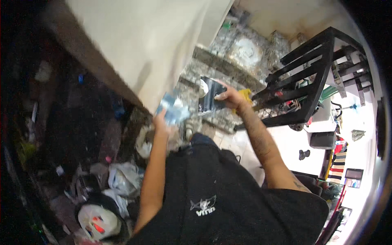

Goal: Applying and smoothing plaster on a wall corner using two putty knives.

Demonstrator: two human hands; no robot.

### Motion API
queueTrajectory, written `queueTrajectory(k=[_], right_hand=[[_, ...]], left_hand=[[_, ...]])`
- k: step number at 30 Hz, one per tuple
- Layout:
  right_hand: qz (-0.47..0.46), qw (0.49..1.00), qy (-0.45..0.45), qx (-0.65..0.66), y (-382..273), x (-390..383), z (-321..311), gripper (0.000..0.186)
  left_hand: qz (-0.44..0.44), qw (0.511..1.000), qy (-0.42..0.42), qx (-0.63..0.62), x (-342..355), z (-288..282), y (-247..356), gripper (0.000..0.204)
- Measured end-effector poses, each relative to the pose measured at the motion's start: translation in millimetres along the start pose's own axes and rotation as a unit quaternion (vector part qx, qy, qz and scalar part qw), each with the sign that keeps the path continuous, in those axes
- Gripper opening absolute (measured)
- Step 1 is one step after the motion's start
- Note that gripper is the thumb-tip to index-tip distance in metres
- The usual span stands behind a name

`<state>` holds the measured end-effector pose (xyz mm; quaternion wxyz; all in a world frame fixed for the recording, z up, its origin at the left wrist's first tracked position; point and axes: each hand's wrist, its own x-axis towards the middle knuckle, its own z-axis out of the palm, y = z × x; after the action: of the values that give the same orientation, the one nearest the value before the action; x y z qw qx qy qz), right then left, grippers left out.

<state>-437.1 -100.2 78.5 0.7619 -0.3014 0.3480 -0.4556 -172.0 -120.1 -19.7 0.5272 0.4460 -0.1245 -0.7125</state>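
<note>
My left hand [161,119] is closed on a flat, pale blue-and-white piece [174,109], blurred, perhaps a wrapper or cloth. Its edge lies in front of the cream wall's lower corner. To the right, my right hand [232,99] grips a flat, glossy black piece [212,99] with a white patch near its upper left; its exact kind does not show. The thumb lies over its face. The two held pieces are apart, with a small gap between them. Just beyond my right wrist is something yellow [246,94], partly hidden.
Grimy stone-like steps [222,65] rise ahead, with a round white stain [246,52]. A black slatted gate [302,81] stands to the right, a cream wall [139,36] to the left. Lower left are white plastic bags [124,179] and a bag-lined bin [98,220].
</note>
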Motion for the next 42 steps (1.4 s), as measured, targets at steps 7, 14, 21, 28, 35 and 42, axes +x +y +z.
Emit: queueTrajectory(k=[7, 14, 21, 28, 35, 42], right_hand=[[-0.144, 0.944, 0.205, 0.216, 8, 117, -113, 0.023], [-0.478, 0.849, 0.201, -0.104, -255, 242, -96, 0.065], [-0.480, 0.704, 0.386, -0.354, -401, 321, -118, 0.047], [-0.502, 0.644, 0.419, -0.397, -439, 358, -143, 0.045], [-0.500, 0.612, 0.456, -0.410, -436, 367, -139, 0.044], [-0.514, 0.572, 0.456, -0.449, -437, 362, -140, 0.048]], left_hand=[[0.008, 0.989, 0.144, -0.027, -33, -152, 34, 0.019], [0.062, 0.952, 0.291, -0.071, -56, -253, 63, 0.037], [0.045, 0.913, 0.402, -0.043, -36, -229, 51, 0.038], [0.027, 0.900, 0.434, -0.028, -18, -203, 47, 0.039], [0.013, 0.896, 0.444, -0.021, -10, -193, 44, 0.039], [0.002, 0.895, 0.447, -0.011, -3, -188, 44, 0.040]])
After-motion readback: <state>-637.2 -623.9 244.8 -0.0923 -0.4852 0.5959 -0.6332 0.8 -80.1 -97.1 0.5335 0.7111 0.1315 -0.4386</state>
